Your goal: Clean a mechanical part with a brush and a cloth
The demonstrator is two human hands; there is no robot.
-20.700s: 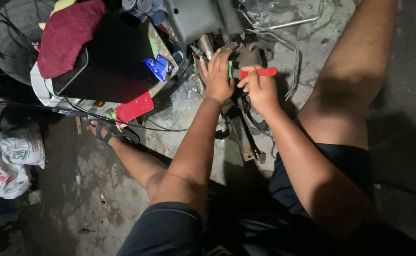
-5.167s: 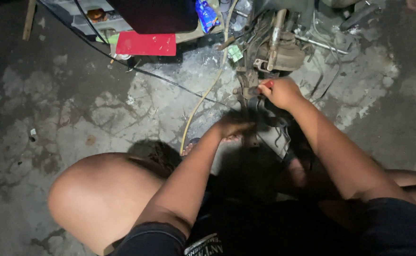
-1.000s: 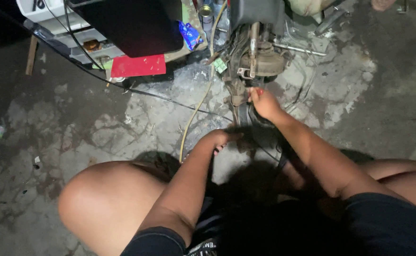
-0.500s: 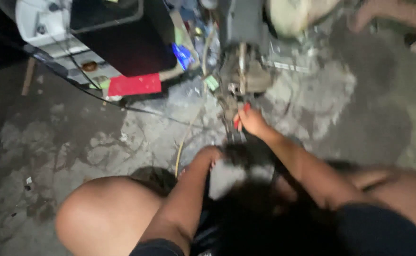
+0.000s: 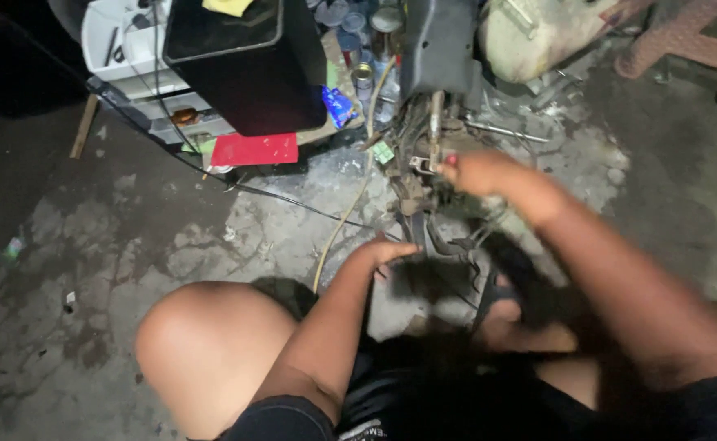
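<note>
I sit on a stained concrete floor facing a greasy machine assembly (image 5: 424,163) with cables and metal parts. My right hand (image 5: 489,175) is raised at the assembly and closed around a small tool with a red tip (image 5: 452,160); the picture is blurred there. My left hand (image 5: 383,253) rests lower on a dark, dirty part (image 5: 440,269) in front of my lap, fingers curled on its edge. My bare left knee (image 5: 211,343) fills the lower left.
A black box (image 5: 244,61) stands at the top on a white tray, with a red flat piece (image 5: 254,149) beneath it and several cans (image 5: 367,49) beside. A black cable (image 5: 211,171) and a tan hose (image 5: 338,229) cross the floor. A pale tank (image 5: 538,33) is top right.
The view has tilted up and right. My right hand has lifted higher along the assembly with the red-tipped tool. My left hand stays on the dark part.
</note>
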